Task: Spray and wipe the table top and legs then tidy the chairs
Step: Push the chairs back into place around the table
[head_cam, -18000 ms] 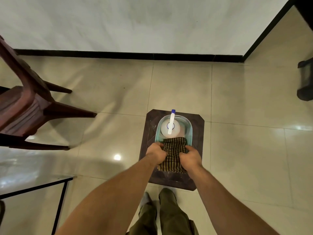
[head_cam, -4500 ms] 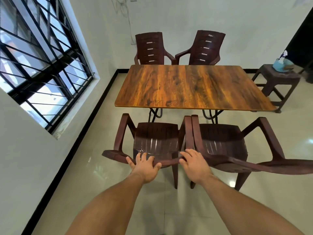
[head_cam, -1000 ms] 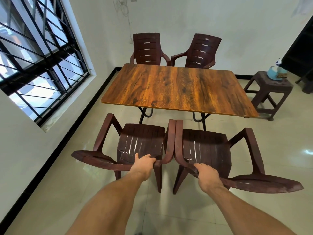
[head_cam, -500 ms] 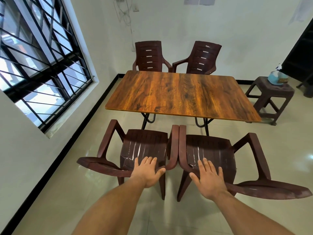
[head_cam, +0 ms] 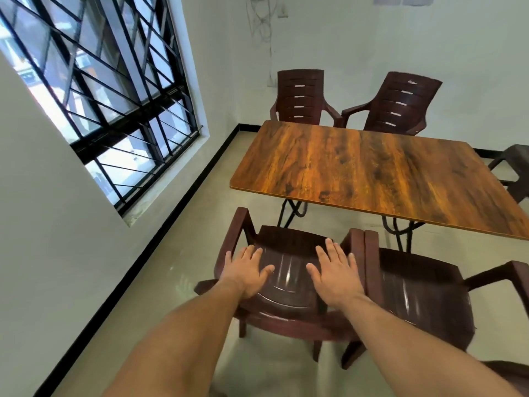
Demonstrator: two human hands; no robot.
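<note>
A wood-grain table top (head_cam: 369, 173) on black metal legs (head_cam: 292, 210) stands in the middle of the room. Two dark brown plastic chairs sit side by side at its near edge: the near left chair (head_cam: 289, 247) and the near right chair (head_cam: 423, 290), armrests touching. My left hand (head_cam: 247, 270) and my right hand (head_cam: 335, 272) are both spread flat, fingers apart, over the near left chair's backrest, holding nothing. Two more brown chairs, the far left chair (head_cam: 300, 96) and the far right chair (head_cam: 400, 103), stand at the table's far edge.
A barred window (head_cam: 108, 90) fills the left wall, with a black skirting (head_cam: 148, 259) along the floor. A dark stool (head_cam: 512, 167) shows partly at the right edge. Cables (head_cam: 262, 21) hang on the back wall.
My view has swung left and closer. My right hand has left the near right chair and now lies over the near left chair, beside my left hand, which shifted left.
</note>
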